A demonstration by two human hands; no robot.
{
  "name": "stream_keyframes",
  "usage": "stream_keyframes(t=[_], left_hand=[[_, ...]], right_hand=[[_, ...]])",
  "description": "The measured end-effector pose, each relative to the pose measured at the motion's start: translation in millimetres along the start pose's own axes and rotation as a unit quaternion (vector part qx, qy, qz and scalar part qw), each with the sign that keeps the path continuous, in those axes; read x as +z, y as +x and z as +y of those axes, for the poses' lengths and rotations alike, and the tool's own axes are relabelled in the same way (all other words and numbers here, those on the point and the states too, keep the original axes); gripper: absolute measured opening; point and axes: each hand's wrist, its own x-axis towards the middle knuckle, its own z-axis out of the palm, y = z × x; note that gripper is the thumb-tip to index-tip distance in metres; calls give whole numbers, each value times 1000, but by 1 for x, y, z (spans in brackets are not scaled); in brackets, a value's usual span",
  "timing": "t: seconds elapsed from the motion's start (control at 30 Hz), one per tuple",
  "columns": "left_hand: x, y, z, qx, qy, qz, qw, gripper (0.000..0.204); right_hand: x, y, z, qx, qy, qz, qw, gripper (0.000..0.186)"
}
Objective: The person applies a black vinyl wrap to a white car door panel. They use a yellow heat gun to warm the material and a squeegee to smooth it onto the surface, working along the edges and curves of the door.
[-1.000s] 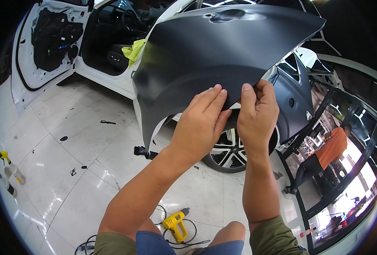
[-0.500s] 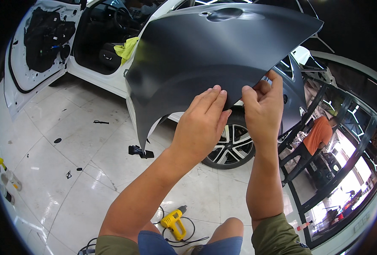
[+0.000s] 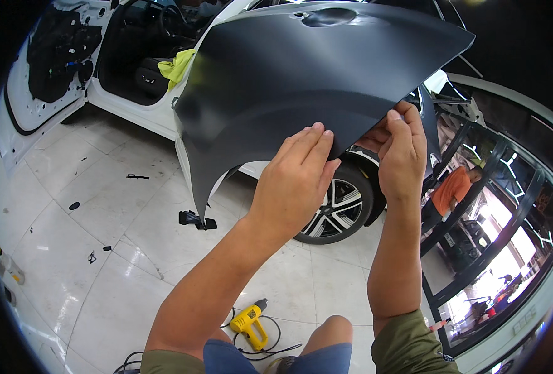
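Observation:
A matte dark-grey car body panel (image 3: 270,68), with an oval recess near its top and a curved cutout at lower left, fills the upper middle. My left hand (image 3: 298,171) grips its lower corner, fingers close together on the outer face and thumb by the edge. Higher along the slanting right edge, my right hand (image 3: 401,143) pinches the rim between thumb and bent fingers. Some right fingertips are hidden behind the panel, so I cannot make out whether film lies between them.
Behind stands a white car with its door (image 3: 64,68) open and a yellow-green cloth (image 3: 176,67) by the seat. A wheel (image 3: 337,209) shows below the panel. On the floor lie a yellow heat gun (image 3: 249,325) with its cord and black parts (image 3: 197,220). Another person (image 3: 454,190) stands at right.
My right hand has shifted slightly right and its thumb has moved up onto the panel's edge. The left hand keeps its place. The background has slid a little left.

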Motion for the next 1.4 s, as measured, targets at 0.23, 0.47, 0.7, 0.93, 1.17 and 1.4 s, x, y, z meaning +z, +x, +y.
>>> stream_keyframes(t=[0.23, 0.47, 0.7, 0.93, 1.17, 1.4], left_hand=[[2, -2, -1, -6, -8, 6, 1000, 33], [1, -3, -1, -3, -1, 11, 1000, 33], [4, 0, 11, -25, 17, -18, 999, 38], [13, 20, 11, 16, 41, -34, 998, 50], [18, 16, 6, 9, -63, -36, 997, 47], [13, 14, 1, 18, -107, -2, 994, 40]], right_hand=[[15, -6, 2, -51, -252, 49, 965, 33], [12, -14, 0, -34, -165, -23, 985, 48], [-18, -23, 20, 6, 47, -68, 997, 53], [-35, -55, 67, 45, 31, -87, 995, 48], [-97, -220, 220, 337, -53, -81, 937, 46], [-120, -369, 262, 365, -296, -189, 862, 49]])
